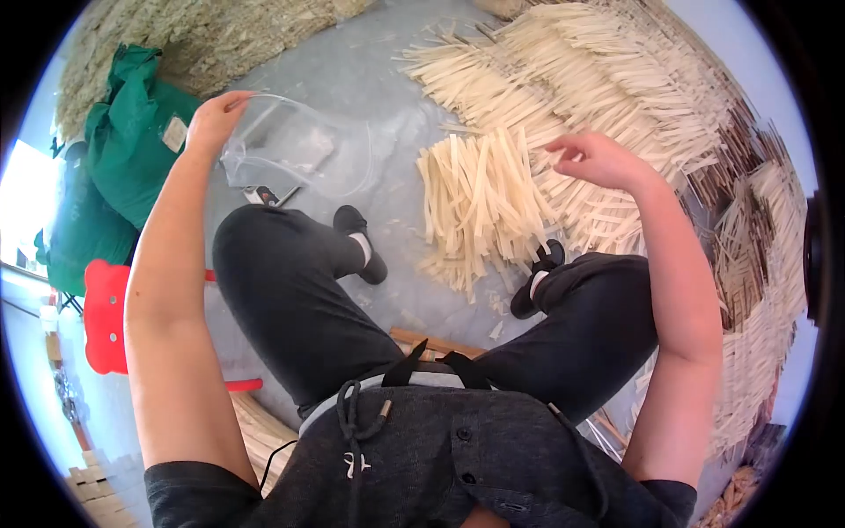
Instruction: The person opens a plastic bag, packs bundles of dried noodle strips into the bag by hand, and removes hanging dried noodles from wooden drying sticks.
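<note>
My left hand [218, 121], at the upper left, pinches the edge of a clear plastic bag [352, 158]. The bag hangs and spreads over the grey floor, partly see-through. My right hand [598, 161] hovers to the right with fingers loosely bent and apart, nothing visible in them. Below and left of it a bundle of thin pale wooden strips [480, 198] sits in front of my foot. Behind the right hand lies a wide heap of similar strips [598, 79]; I cannot tell whether the hand touches any.
Green sacks [141, 150] stand at the left, beside a red plastic stool [106, 317]. A small metal tool [262, 195] rests near the bag's lower edge. More fibrous material [211, 40] is piled along the back. Darker strips [739, 194] lie at the right.
</note>
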Motion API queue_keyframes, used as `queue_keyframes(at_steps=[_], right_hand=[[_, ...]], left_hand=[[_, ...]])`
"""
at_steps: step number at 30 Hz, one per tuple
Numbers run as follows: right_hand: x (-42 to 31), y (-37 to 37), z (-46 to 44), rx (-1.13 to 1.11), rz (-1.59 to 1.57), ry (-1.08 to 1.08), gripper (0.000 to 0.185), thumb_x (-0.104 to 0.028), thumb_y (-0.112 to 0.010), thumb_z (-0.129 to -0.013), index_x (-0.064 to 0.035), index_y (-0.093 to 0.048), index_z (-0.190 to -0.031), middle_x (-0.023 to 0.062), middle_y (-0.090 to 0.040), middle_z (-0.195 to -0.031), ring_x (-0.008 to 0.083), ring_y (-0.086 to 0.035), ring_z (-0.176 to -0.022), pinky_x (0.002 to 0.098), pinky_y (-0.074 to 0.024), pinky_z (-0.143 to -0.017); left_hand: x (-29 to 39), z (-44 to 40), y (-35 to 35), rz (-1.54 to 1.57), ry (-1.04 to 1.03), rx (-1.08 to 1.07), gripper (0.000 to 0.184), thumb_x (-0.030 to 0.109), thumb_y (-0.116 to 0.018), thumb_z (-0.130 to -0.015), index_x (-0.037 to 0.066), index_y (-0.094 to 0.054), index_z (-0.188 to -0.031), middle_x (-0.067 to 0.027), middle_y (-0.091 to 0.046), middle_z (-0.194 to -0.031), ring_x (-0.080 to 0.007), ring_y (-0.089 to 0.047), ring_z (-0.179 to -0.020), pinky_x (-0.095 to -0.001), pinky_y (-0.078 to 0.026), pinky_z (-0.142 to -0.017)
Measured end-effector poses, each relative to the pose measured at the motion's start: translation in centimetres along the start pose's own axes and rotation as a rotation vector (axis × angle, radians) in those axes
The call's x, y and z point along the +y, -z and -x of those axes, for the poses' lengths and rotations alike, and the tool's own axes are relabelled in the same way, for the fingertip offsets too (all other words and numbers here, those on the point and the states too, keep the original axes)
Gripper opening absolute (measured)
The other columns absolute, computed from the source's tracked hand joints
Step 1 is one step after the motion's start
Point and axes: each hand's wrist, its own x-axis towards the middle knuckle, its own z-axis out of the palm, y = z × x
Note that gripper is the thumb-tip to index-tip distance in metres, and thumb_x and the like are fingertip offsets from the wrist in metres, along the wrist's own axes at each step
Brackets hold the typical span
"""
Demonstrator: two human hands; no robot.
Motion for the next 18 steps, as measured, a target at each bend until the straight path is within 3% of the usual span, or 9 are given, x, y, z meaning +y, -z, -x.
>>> queue_keyframes(at_steps=[5, 6, 8, 10, 13, 18], right_hand=[[0.3, -1.1, 3.3, -0.038, 0.024, -0.004, 0.040, -0.021, -0.067, -0.086, -0.0094, -0.062, -0.123, 0.0103, -0.071, -0.099, 0.0209, -0.065, -0.091, 0.0353, -0.0507, -0.083], [0.1, -1.1, 3.4, -0.029, 0.027, -0.001, 0.040, -0.021, -0.067, -0.086, -0.0094, -0.062, -0.123, 0.0103, -0.071, -0.099, 0.0209, -0.065, -0.091, 0.0353, -0.0507, -0.083], [0.3, -1.5, 3.0, -0.050, -0.016, 0.059, 0.040, -0.022, -0.066, -0.086, -0.0096, -0.062, -0.124, 0.0102, -0.071, -0.098, 0.0205, -0.066, -0.091, 0.0353, -0.0509, -0.083], [0.2, -1.9, 1.8, -0.051, -0.049, 0.049, 0.039, -0.022, -0.066, -0.086, -0.0093, -0.062, -0.123, 0.0111, -0.071, -0.098, 0.0211, -0.066, -0.091, 0.0347, -0.0510, -0.083], [-0.4, -3.1, -1.6, -0.123, -0.002, -0.039, 0.041, -0.025, -0.066, -0.084, -0.0086, -0.063, -0.121, 0.0111, -0.070, -0.101, 0.0250, -0.065, -0.094, 0.0352, -0.0504, -0.086], [-2.1, -6.8, -8.8, -0.254, 0.124, -0.055, 0.038, -0.025, -0.064, -0.085, -0.0102, -0.063, -0.120, 0.0126, -0.070, -0.103, 0.0283, -0.065, -0.096, 0.0370, -0.0506, -0.086]], left_hand=[[-1.6, 4.2, 2.2, -0.014, 0.064, 0.009, 0.026, 0.028, -0.059, -0.091, 0.018, -0.069, -0.112, -0.0123, -0.070, -0.096, -0.0242, -0.067, -0.084, -0.0343, -0.051, -0.076], [-3.4, 4.9, 0.3, 0.043, -0.048, 0.094, 0.026, 0.027, -0.058, -0.090, 0.018, -0.069, -0.112, -0.0127, -0.070, -0.096, -0.0261, -0.068, -0.084, -0.0364, -0.051, -0.075], [-3.6, 7.0, -2.8, 0.012, 0.025, 0.132, 0.025, 0.025, -0.057, -0.090, 0.018, -0.070, -0.111, -0.0136, -0.070, -0.094, -0.0307, -0.067, -0.086, -0.0391, -0.052, -0.075], [-1.9, 9.1, -6.0, -0.049, 0.234, 0.005, 0.026, 0.028, -0.058, -0.090, 0.022, -0.067, -0.114, -0.0169, -0.068, -0.086, -0.0344, -0.066, -0.079, -0.0435, -0.051, -0.072], [-4.2, 11.2, -14.4, 0.108, 0.186, -0.003, 0.027, 0.028, -0.056, -0.091, 0.020, -0.061, -0.116, -0.0177, -0.066, -0.076, -0.0383, -0.064, -0.074, -0.0473, -0.050, -0.068], [-3.1, 12.5, -22.6, 0.288, 0.380, -0.173, 0.032, 0.026, -0.056, -0.091, 0.017, -0.055, -0.122, -0.0178, -0.066, -0.076, -0.0380, -0.064, -0.077, -0.0484, -0.049, -0.070]])
